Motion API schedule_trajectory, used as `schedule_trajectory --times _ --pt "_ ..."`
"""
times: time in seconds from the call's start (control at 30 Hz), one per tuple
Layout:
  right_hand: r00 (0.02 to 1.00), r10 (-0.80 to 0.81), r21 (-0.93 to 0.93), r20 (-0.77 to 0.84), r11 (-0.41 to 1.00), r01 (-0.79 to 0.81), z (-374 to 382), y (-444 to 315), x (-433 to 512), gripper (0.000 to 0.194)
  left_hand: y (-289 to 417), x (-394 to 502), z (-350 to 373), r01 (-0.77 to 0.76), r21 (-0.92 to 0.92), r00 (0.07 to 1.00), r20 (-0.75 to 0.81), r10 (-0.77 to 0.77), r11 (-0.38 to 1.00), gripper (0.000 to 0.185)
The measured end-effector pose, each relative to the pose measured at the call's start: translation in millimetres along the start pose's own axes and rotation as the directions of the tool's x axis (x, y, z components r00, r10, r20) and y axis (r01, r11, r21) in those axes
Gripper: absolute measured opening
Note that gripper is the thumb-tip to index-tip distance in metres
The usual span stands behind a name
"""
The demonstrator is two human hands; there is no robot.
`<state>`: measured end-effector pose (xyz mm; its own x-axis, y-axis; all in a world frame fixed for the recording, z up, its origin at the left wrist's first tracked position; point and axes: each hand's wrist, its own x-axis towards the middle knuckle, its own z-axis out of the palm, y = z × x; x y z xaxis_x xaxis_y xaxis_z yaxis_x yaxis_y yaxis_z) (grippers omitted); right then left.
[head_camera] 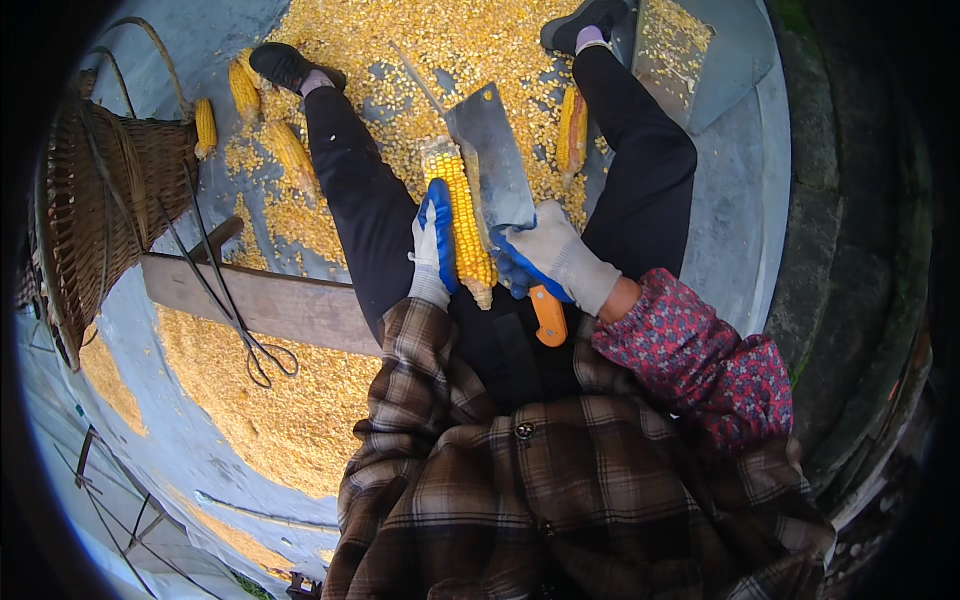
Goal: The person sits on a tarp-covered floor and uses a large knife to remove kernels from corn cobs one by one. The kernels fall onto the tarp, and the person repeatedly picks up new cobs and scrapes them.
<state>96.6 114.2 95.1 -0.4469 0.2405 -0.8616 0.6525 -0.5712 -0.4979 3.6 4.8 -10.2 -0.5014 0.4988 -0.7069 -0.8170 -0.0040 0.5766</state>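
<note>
My left hand (433, 244), in a white glove with blue coating, grips an ear of yellow corn (466, 217) from its left side; the ear points away from me, its tapered end towards my lap. In a like glove, my right hand (551, 251) holds a cleaver (491, 154) where blade and handle meet. The orange handle (549, 316) sticks out below that hand. The broad metal blade stands right beside the ear, overlapping its edge in this view. A thin strip (417, 77) reaches out beyond the blade's upper left corner; its kind is unclear.
Loose corn kernels (330, 34) cover much of the grey sheet between my feet. Several ears, one being this corn ear (571, 131), lie around my legs. At left stand a wicker basket (112, 187) and metal tongs (225, 292) across a wooden bench (300, 307). A metal sheet (731, 60) lies at upper right.
</note>
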Motion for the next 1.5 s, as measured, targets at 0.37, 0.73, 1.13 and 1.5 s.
schedule_trajectory --times 0.37,0.73,1.13,1.5 --pt "0.796 -0.585 -0.937 0.157 0.167 0.307 -5.3 29.8 38.9 0.032 11.1 1.1 -0.9 0.225 -0.245 0.968 0.166 -0.187 0.943 0.062" --pt "0.998 -0.056 0.074 0.023 0.996 0.054 -10.2 -10.2 -9.0 0.019 17.8 -6.4 7.5 -0.071 -0.268 0.995 0.045 0.086 0.961 0.054" --pt "0.996 -0.050 -0.352 -0.071 0.936 0.022 8.6 13.9 -2.4 0.032 1.1 10.4 -6.5 -0.150 0.094 0.981 -0.107 0.159 0.984 0.050" --pt "0.861 -0.507 -0.871 -0.042 0.441 0.217 -21.5 28.2 29.5 0.028 8.2 6.2 -4.5 -0.003 -0.167 1.000 -0.002 0.002 0.986 0.068"
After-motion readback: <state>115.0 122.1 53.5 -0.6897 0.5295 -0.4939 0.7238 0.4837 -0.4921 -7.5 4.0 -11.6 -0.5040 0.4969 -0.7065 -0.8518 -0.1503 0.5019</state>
